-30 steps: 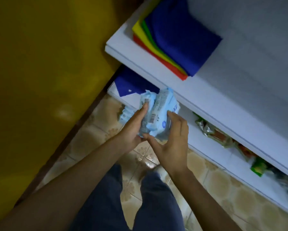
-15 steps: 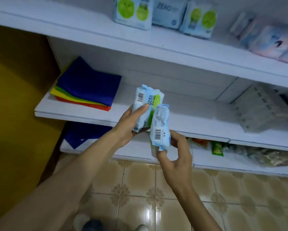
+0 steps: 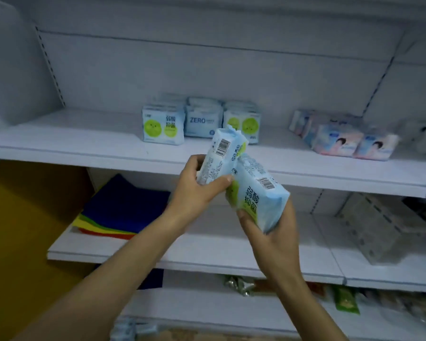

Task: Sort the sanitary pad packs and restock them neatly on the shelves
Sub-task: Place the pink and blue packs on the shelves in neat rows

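Holding one pack in each hand, the person stood before the shelves with both forearms reaching up and forward. The left hand [image 3: 194, 190] gripped the upper pack [image 3: 219, 156], thumb and fingers curled around its lower end, the barcode side toward the camera. The right hand [image 3: 271, 232] held the lower pack [image 3: 258, 200] from beneath, fingers wrapped around its bottom edge, so that it leaned left and touched the other pack. Both packs were in the air, just in front of the top shelf [image 3: 84, 141]. The step seemed to be sorting, comparing the two before placing. Behind them stood green-dot packs [image 3: 162, 126] beside a ZERO pack [image 3: 202, 121]. The next move probably needs each pack turned upright, face forward, and set with its own kind. Farther right lay pink packs [image 3: 342, 141].
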Motion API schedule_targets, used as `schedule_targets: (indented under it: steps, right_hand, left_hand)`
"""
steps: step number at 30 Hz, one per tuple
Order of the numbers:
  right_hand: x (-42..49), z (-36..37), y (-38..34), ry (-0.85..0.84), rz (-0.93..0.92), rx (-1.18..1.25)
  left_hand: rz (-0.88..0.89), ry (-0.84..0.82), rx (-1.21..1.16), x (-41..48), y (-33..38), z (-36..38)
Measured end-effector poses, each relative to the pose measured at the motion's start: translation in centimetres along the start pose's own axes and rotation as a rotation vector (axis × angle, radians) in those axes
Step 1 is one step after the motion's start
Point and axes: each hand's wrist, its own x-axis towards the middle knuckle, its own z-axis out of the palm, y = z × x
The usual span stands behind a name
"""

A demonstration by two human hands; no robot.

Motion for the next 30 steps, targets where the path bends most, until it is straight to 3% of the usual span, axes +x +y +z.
schedule_targets:
  steps: [7, 13, 16, 19, 24, 30]
  right_hand:
    - [11.1, -1.2, 3.5, 0.165, 0.032, 0.006]
    - [20.1, -0.2, 8.4, 0.077, 0.124, -0.13]
    - [23.3, -0.1, 11.2, -0.014, 0.214, -0.19]
    - [25.3, -0.2, 12.5, -0.047, 0.245, -0.325]
    - [28.1, 0.1, 12.8, -0.04, 0.155, -0.387]
    - [27.7, 1.5, 13.7, -0.087, 0.079, -0.36]
  left_hand:
    - [0.128, 0.075, 0.406, 11.0, 0.1, -4.4]
    - [0.149, -0.093, 0.853, 20.1, -0.9, -5.1]
    - [0.285, -0.172, 1.177, 23.8, -1.9, -5.2]
    - [0.353, -0.151, 1.427, 26.2, -2.8, -4.9]
    - [0.732, 0.057, 1.54, 27.7, -4.2, -4.3]
    - [0.708, -0.047, 1.664, 27.2, -5.3, -4.5]
